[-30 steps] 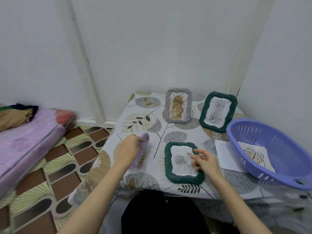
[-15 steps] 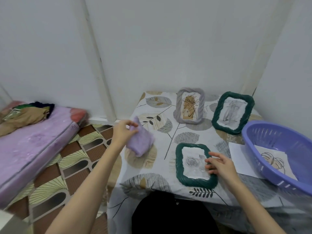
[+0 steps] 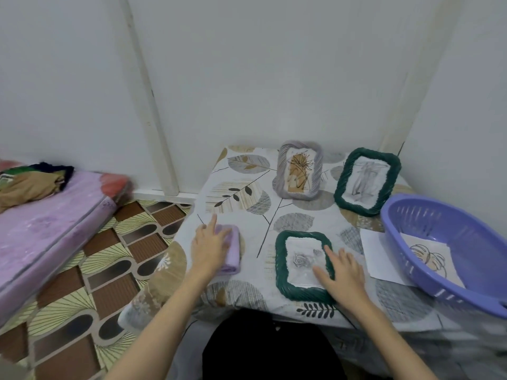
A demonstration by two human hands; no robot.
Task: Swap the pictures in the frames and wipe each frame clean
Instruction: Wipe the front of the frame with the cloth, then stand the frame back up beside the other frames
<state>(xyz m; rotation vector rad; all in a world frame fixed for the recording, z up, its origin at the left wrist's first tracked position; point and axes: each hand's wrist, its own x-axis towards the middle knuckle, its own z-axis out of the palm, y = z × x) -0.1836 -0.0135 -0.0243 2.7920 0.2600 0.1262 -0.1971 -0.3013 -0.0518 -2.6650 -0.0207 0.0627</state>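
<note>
Ribbed green frame (image 3: 302, 263), soft folded lilac cloth (image 3: 231, 249)

Both your bare forearms reach up from the bottom edge, angling in toward each other's side of the counter. Your left hand (image 3: 210, 246) lies palm down, fingers (image 3: 212, 223) straight and pointing away from you, the index stretched out furthest, with the outer fingers a little blurred. The wrist is level and the forearm runs down to the lower left. Your right hand (image 3: 344, 272) is also palm down, fingers spread and fairly straight, fingertips pointing up and to the left, thumb splayed out toward your left side. Its wrist sits low near the counter's front edge, and the forearm trails off to the lower right. The two hands are well apart.
</note>
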